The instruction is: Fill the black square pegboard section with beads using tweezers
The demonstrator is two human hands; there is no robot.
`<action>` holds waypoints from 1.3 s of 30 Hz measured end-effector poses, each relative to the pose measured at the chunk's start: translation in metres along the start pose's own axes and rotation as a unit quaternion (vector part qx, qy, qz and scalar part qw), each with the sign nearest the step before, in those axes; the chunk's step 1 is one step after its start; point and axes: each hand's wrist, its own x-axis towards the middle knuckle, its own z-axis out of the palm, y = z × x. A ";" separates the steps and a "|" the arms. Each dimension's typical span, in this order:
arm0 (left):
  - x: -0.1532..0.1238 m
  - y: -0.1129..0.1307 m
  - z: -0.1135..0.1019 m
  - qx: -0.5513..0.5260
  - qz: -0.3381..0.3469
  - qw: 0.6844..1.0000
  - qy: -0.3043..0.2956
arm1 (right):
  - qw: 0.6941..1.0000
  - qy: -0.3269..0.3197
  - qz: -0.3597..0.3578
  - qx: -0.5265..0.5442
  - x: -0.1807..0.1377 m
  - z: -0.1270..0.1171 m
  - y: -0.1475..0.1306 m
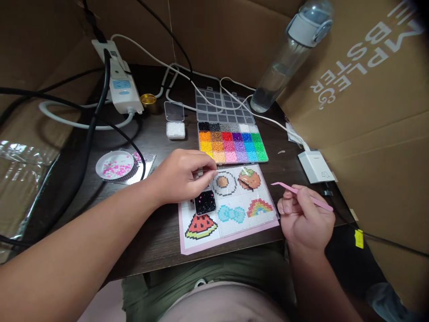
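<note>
My left hand (186, 174) hovers over the upper left of a pattern sheet (182, 237), thumb and forefinger pinched together. Whatever they hold, if anything, is too small to make out. Just below those fingers, a small clear box of black beads (205, 203) with a few pink ones rests on the sheet. Printed there are a watermelon slice, an egg, a bow, a rainbow and an orange fruit; a clear pegboard (250, 226) covers part of it. Pink tweezers (313, 200) are gripped in my right hand (306, 219), their bent tip pointing left, apart from the sheet.
Behind the sheet lies an open bead case (233, 143) with many colours. A white-bead box (175, 130), a gold cup (149, 103) and a dish of pink beads (115, 164) are leftward. Cables, a power strip (122, 85), a bottle (284, 62) and a charger (315, 166) surround the desk.
</note>
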 end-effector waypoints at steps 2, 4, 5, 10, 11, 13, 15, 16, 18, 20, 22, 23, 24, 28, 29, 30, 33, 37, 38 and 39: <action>0.000 0.000 0.000 0.001 0.000 1.000 0.001 | 1.000 0.004 0.002 -0.007 0.000 0.001 0.000; 0.000 0.000 0.000 0.001 -0.002 1.000 0.001 | 1.000 0.011 -0.003 -0.019 0.000 0.001 0.001; 0.000 0.000 0.000 0.000 -0.004 1.000 0.001 | 1.000 0.015 -0.003 -0.024 0.000 0.001 0.001; 0.000 0.000 0.001 0.000 -0.004 1.000 0.002 | 0.999 0.022 -0.010 -0.035 0.001 0.002 0.003; 0.000 0.000 0.001 0.001 -0.001 1.000 0.004 | 0.999 0.023 -0.017 -0.036 0.001 0.002 0.003; 0.000 -0.001 0.001 0.002 0.004 1.000 0.007 | 0.999 0.022 -0.027 -0.039 0.001 0.004 0.002; 0.000 -0.001 0.001 0.004 0.008 1.000 0.008 | 0.998 0.025 -0.030 -0.040 0.000 0.005 0.002; 0.000 -0.001 0.001 0.004 0.008 1.000 0.008 | 0.998 0.026 -0.030 -0.040 0.000 0.005 0.002; 0.001 -0.001 0.001 0.004 0.007 1.000 0.008 | 0.998 0.027 -0.028 -0.040 0.000 0.005 0.003; 0.001 -0.001 0.001 0.002 0.004 1.000 0.006 | 0.998 0.023 -0.029 -0.042 0.000 0.004 0.003; 0.001 -0.001 0.001 0.003 0.000 1.000 0.005 | 0.998 0.019 -0.034 -0.046 0.000 0.002 0.004; 0.001 -0.001 0.001 0.003 0.000 1.000 0.005 | 0.998 0.019 -0.036 -0.047 0.000 0.002 0.004; 0.000 -0.001 0.001 0.004 0.000 1.000 0.006 | 0.998 0.017 -0.037 -0.048 0.001 0.001 0.005; 0.000 -0.001 0.002 0.005 0.007 1.000 0.009 | 0.998 0.016 -0.032 -0.046 0.001 0.001 0.005; 0.000 -0.001 0.002 0.005 0.009 1.000 0.010 | 0.998 0.015 -0.032 -0.046 0.001 0.002 0.005; 0.000 0.000 0.002 0.005 0.011 1.000 0.011 | 0.998 0.013 -0.033 -0.046 0.001 0.002 0.004; 0.001 0.000 0.001 0.005 0.008 1.000 0.008 | 0.997 0.005 -0.045 -0.062 0.000 0.004 0.005; 0.001 0.000 0.000 0.000 -0.004 1.000 0.003 | 0.992 -0.001 -0.065 -0.105 -0.001 0.005 0.006; 0.001 0.000 0.000 0.000 -0.005 1.000 0.002 | 0.990 0.004 -0.075 -0.120 -0.002 0.006 0.006; 0.001 0.000 0.000 0.001 -0.005 1.000 0.002 | 0.986 0.012 -0.089 -0.141 -0.003 0.006 0.005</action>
